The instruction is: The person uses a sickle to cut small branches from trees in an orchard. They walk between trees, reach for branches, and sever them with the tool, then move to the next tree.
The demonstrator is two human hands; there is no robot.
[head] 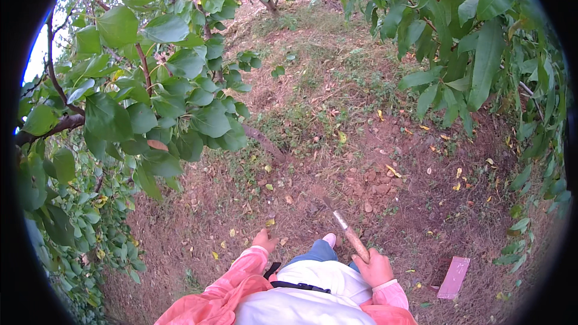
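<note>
My right hand (374,267) is closed around the wooden handle of a hand tool (347,230). The tool points up and to the left, away from my body, with a metal collar and a narrow dark metal end whose exact kind I cannot tell. My left hand (265,240) hangs in front of my body on the left, holding nothing that I can see, fingers slightly bent and apart. Beyond the tool's tip lies a patch of loose reddish soil clods (372,185).
Leafy branches (167,99) crowd the left, from a thin trunk (264,142) in the ground. Long-leaved branches (478,49) hang at the upper right. A reddish rectangular object (454,277) stands on the ground at my right. Weeds, dry grass and yellow leaves cover the soil.
</note>
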